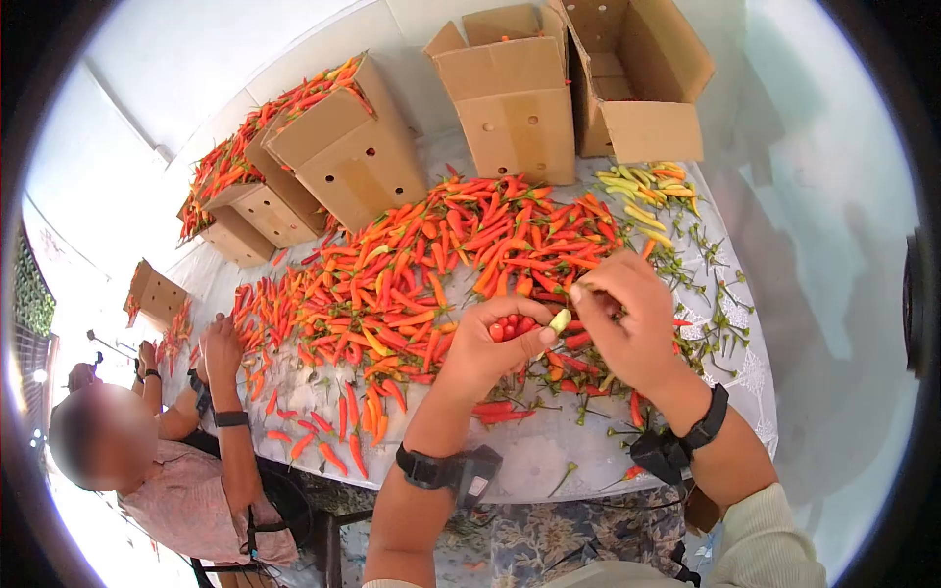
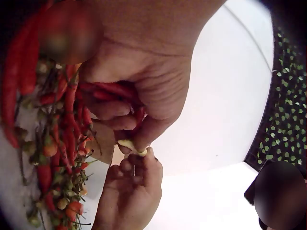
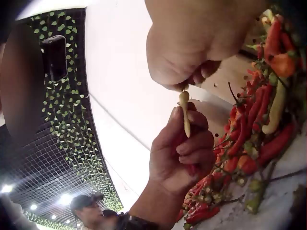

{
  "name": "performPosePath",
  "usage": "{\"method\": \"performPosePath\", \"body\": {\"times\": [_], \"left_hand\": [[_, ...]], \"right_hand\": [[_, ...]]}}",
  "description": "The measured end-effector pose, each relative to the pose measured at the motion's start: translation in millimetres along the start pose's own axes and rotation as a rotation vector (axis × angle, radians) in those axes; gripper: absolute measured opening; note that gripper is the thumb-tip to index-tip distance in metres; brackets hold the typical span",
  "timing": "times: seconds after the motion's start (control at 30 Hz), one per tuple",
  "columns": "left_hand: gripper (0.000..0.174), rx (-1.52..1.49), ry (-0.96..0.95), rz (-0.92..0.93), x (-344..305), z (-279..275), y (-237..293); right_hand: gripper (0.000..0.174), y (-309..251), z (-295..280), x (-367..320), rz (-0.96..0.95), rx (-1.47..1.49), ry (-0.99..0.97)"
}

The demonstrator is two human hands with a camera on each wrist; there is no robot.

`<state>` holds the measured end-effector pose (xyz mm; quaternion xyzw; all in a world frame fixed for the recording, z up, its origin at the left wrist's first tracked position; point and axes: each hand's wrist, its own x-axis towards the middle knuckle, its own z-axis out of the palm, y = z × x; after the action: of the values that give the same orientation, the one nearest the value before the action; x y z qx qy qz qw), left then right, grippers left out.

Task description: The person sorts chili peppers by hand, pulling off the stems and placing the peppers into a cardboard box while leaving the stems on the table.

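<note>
My left hand [image 1: 500,343] curls round several red chillies [image 1: 512,326] and pinches a pale yellow-green chilli [image 1: 560,320] between thumb and finger. The right hand [image 1: 632,318] is close beside it, thumb and forefinger together at the pale chilli's end. In the left wrist view, red chillies [image 2: 117,89] lie within the left palm, and the pale chilli [image 2: 128,143] is between both hands. The right wrist view has the pale chilli [image 3: 186,112] upright in the left hand's grip [image 3: 180,153], its top at the right hand's fingertips.
Red and orange chillies [image 1: 392,284] spread over the table [image 1: 549,456]. Yellow chillies [image 1: 642,196] and green stems [image 1: 725,323] lie on the right. Cardboard boxes [image 1: 515,108] line the back, some filled with chillies. Another person [image 1: 196,495] sits on the left.
</note>
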<state>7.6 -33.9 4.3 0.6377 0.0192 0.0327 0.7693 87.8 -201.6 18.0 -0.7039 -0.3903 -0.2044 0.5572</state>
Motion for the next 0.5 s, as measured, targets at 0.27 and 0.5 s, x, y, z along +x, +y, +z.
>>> {"method": "performPosePath", "body": {"times": [0.27,0.5], "left_hand": [[0.020,-0.177,0.114,0.053,3,-11,-3],[0.016,-0.151,0.038,0.024,2,-7,-3]], "right_hand": [[0.011,6,-19,11,0.096,0.286,-0.352],[0.019,-13,-10,6,0.372,0.367,-0.389]]}}
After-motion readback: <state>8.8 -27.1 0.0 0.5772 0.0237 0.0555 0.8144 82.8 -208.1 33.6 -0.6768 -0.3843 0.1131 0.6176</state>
